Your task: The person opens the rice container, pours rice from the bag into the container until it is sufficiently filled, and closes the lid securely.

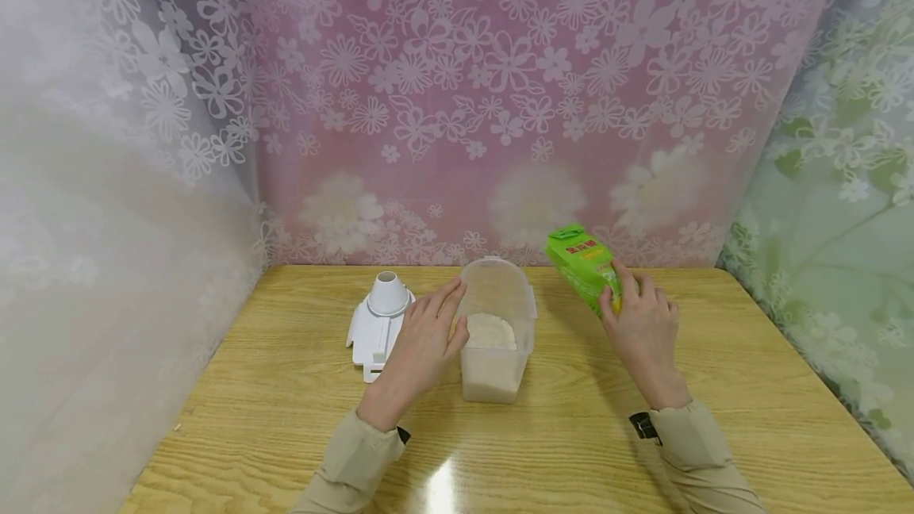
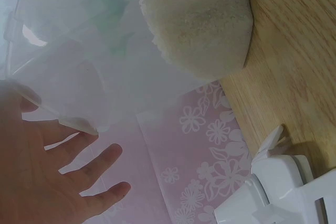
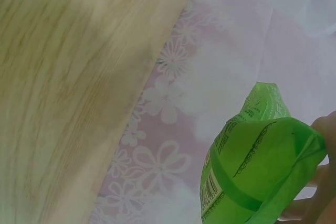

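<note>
A clear plastic container [image 1: 497, 371] stands on the table, partly filled with white rice [image 2: 202, 24]. At its left rim is my left hand [image 1: 427, 331], its fingers extended and spread; in the left wrist view the hand [image 2: 50, 171] touches the rim beside the thumb and forefinger. My right hand [image 1: 646, 335] grips a green printed bag [image 1: 581, 264] by its lower end, holding it tilted in the air to the right of the container. In the right wrist view the green bag [image 3: 252, 161] looks bulged, and most of the hand is out of frame.
A white lid [image 1: 371, 339] with a cone-shaped white cup [image 1: 388, 292] on it lies left of the container, partly behind the left hand. Flowered curtains [image 1: 457, 101] hang behind the wooden table [image 1: 286, 419] and on both sides.
</note>
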The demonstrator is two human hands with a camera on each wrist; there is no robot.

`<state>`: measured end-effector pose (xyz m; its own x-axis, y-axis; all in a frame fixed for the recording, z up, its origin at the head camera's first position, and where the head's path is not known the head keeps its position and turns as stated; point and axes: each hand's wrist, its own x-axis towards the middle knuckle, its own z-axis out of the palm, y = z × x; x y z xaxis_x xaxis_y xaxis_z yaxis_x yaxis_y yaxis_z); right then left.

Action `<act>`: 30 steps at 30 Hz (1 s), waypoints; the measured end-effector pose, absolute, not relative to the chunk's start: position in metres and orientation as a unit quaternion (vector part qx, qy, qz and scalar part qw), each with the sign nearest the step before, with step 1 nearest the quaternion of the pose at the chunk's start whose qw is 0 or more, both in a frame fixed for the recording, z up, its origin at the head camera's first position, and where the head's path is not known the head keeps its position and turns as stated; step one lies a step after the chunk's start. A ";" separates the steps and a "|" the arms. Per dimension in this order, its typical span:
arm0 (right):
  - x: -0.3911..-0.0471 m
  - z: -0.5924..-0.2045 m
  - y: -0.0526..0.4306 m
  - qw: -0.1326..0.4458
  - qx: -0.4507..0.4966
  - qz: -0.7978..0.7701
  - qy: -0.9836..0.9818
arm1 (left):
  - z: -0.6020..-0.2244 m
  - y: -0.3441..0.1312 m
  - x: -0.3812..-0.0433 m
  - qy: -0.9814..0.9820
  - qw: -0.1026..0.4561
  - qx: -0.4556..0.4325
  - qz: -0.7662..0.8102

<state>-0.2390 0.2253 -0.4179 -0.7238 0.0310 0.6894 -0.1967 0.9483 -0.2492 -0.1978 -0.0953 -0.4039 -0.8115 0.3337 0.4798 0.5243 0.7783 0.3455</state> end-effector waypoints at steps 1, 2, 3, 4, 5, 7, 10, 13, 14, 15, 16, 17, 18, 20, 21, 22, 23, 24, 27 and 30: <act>-0.239 -0.418 0.226 0.368 0.044 0.153 -0.916 | -0.404 -0.095 -0.198 -0.922 0.200 -0.233 -0.238; -0.240 -0.419 0.226 0.368 0.042 0.150 -0.917 | -0.404 -0.095 -0.197 -0.922 0.199 -0.233 -0.238; -0.240 -0.419 0.226 0.366 0.041 0.149 -0.918 | -0.404 -0.096 -0.197 -0.922 0.198 -0.233 -0.239; -0.240 -0.420 0.227 0.364 0.039 0.147 -0.919 | -0.404 -0.096 -0.197 -0.922 0.198 -0.233 -0.239; -0.241 -0.420 0.227 0.362 0.039 0.145 -0.920 | -0.404 -0.096 -0.197 -0.921 0.198 -0.233 -0.240; -0.241 -0.421 0.227 0.356 0.036 0.143 -0.923 | -0.403 -0.096 -0.196 -0.921 0.198 -0.233 -0.242; -0.241 -0.423 0.227 0.348 0.032 0.139 -0.927 | -0.403 -0.096 -0.196 -0.921 0.197 -0.232 -0.244; -0.240 -0.424 0.227 0.334 0.026 0.136 -0.933 | -0.403 -0.096 -0.196 -0.922 0.194 -0.231 -0.244; -0.240 -0.424 0.228 0.326 0.022 0.135 -0.935 | -0.403 -0.096 -0.196 -0.922 0.194 -0.231 -0.243; -0.240 -0.424 0.228 0.317 0.019 0.136 -0.938 | -0.404 -0.096 -0.197 -0.922 0.194 -0.231 -0.242; -0.239 -0.424 0.228 0.307 0.015 0.137 -0.942 | -0.404 -0.096 -0.197 -0.922 0.195 -0.231 -0.241; -0.239 -0.423 0.228 0.296 0.012 0.138 -0.945 | -0.404 -0.096 -0.197 -0.922 0.196 -0.231 -0.241; -0.239 -0.423 0.229 0.285 0.008 0.141 -0.948 | -0.404 -0.096 -0.197 -0.922 0.197 -0.231 -0.240; -0.239 -0.423 0.230 0.265 0.005 0.145 -0.953 | -0.404 -0.096 -0.197 -0.921 0.199 -0.232 -0.240; -0.239 -0.423 0.230 0.259 0.005 0.147 -0.955 | -0.405 -0.096 -0.197 -0.921 0.200 -0.233 -0.240; -0.239 -0.423 0.230 0.254 0.005 0.149 -0.956 | -0.405 -0.096 -0.197 -0.921 0.201 -0.233 -0.240; -0.239 -0.423 0.231 0.251 0.005 0.151 -0.956 | -0.405 -0.096 -0.197 -0.921 0.202 -0.233 -0.240; -0.239 -0.423 0.231 0.249 0.005 0.152 -0.956 | -0.405 -0.096 -0.198 -0.920 0.202 -0.233 -0.240; -0.240 -0.425 0.233 0.249 0.007 0.155 -0.956 | -0.405 -0.096 -0.198 -0.920 0.203 -0.234 -0.241; -0.243 -0.428 0.236 0.243 0.007 0.155 -0.958 | -0.404 -0.096 -0.198 -0.919 0.204 -0.235 -0.243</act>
<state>-0.2430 0.2360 -0.4283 -0.8819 0.0620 0.4674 -0.0882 0.9521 -0.2927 -0.1981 -0.0956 -0.4043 -0.8067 0.3323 0.4887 0.5304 0.7718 0.3507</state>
